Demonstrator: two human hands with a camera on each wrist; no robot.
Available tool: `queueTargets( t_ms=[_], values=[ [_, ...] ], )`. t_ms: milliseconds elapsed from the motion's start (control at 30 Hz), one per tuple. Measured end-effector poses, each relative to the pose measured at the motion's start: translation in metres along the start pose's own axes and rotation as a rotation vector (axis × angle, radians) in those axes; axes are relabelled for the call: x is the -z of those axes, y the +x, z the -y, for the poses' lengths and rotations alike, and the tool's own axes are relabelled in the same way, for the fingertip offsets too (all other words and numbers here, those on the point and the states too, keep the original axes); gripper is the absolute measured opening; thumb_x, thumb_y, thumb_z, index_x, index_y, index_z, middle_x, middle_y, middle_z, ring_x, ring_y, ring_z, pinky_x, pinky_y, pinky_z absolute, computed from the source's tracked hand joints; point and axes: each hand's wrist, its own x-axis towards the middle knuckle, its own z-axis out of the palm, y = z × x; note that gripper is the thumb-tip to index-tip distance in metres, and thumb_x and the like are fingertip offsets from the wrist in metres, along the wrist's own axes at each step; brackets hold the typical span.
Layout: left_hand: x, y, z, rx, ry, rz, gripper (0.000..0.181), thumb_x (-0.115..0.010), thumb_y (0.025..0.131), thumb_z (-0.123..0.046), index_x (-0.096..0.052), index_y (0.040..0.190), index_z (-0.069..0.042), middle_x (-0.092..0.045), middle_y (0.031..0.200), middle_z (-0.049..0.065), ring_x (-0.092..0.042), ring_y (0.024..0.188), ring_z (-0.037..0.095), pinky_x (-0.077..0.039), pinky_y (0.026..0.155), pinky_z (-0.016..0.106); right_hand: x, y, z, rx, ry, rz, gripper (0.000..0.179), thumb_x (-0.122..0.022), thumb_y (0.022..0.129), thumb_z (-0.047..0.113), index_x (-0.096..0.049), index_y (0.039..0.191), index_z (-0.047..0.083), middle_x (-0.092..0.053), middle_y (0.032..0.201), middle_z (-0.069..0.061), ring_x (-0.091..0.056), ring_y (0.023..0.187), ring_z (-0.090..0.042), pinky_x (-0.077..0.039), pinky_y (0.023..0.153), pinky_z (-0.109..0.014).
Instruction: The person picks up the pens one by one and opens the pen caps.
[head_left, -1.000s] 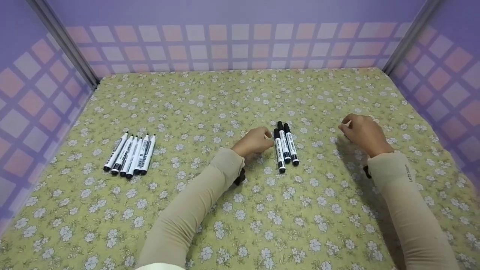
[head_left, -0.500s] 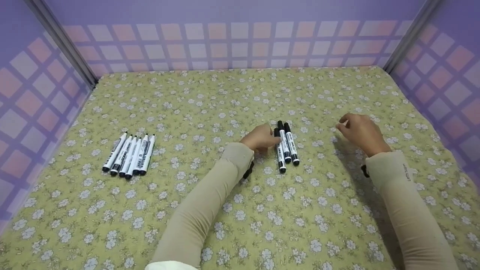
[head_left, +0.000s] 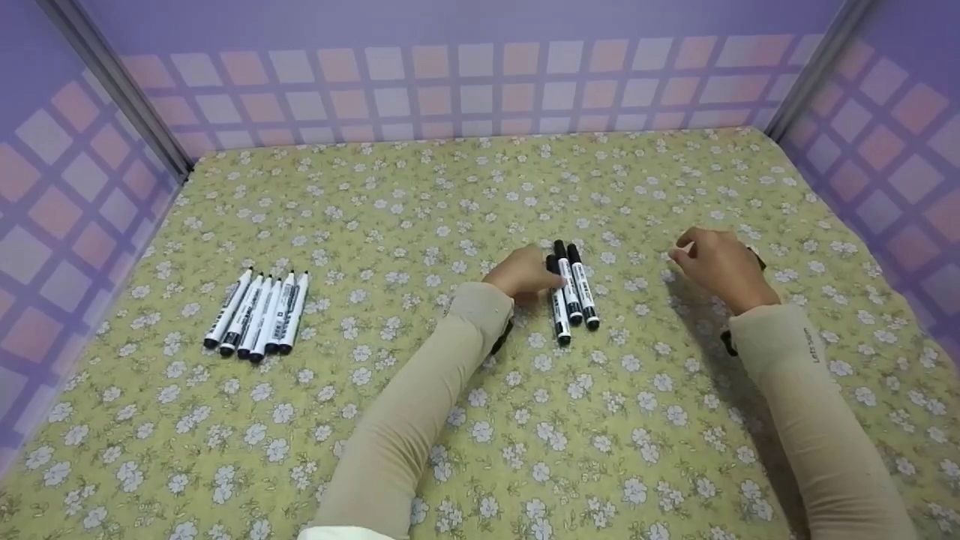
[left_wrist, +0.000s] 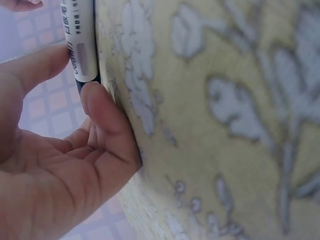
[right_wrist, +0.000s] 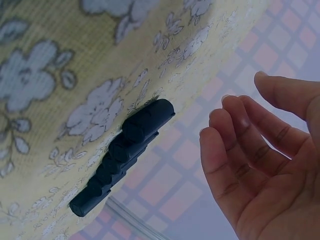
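Observation:
My left hand pinches the leftmost of three white markers with black caps, the near marker, which lies on the cloth. In the left wrist view the thumb and index finger meet this marker at its sides. Right beside it lie the middle marker and the right marker, caps pointing away from me. My right hand hovers to the right of them, fingers loosely bent, holding nothing. The right wrist view has a row of black caps on the cloth close to that hand's fingers.
On the left lies a bunch of several white markers, their dark tips uncovered. A yellow flowered cloth covers the table. Purple checked panels rise along the back and both sides.
My left hand has moved right onto the nearest marker and its thumb and finger have come round it. The right hand has shifted barely, staying in about the same spot.

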Motion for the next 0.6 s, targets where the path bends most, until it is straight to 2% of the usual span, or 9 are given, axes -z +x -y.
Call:
queueTargets(
  t_ms=[133,367,600],
  values=[
    [-0.0005,0.0005,-0.0012,0.034,-0.028,0.006,0.039,-0.065,0.089,-0.024,-0.038,0.062,-0.017,-0.03,0.057,-0.003,-0.035,0.049,0.014,-0.033,0.05,0.029,-0.0017,0.0005,0.0002,0.006,-0.009,-0.003,0.039,-0.053,0.099,0.027,-0.058,0.123,-0.004,-0.063,0.106,-0.031,-0.066,0.079,-0.035,-0.052,0.061,-0.047],
    [-0.0024,0.003,-0.004,0.054,0.018,-0.03,0.041,-0.063,0.086,-0.018,-0.034,0.057,-0.018,-0.031,0.052,-0.003,-0.029,0.045,0.012,-0.028,0.045,0.028,-0.0037,0.002,0.0012,0.0,0.01,0.022,0.042,-0.052,0.099,0.028,-0.056,0.127,-0.004,-0.062,0.111,-0.031,-0.065,0.088,-0.038,-0.051,0.071,-0.052],
    [-0.0032,0.005,-0.0053,0.064,0.049,-0.062,0.04,-0.062,0.085,-0.015,-0.035,0.056,-0.018,-0.032,0.054,-0.003,-0.031,0.047,0.012,-0.03,0.045,0.028,-0.0045,0.003,0.0005,-0.026,0.013,0.054,0.044,-0.052,0.099,0.031,-0.055,0.127,-0.003,-0.062,0.112,-0.031,-0.065,0.088,-0.037,-0.051,0.071,-0.052]
  ],
)
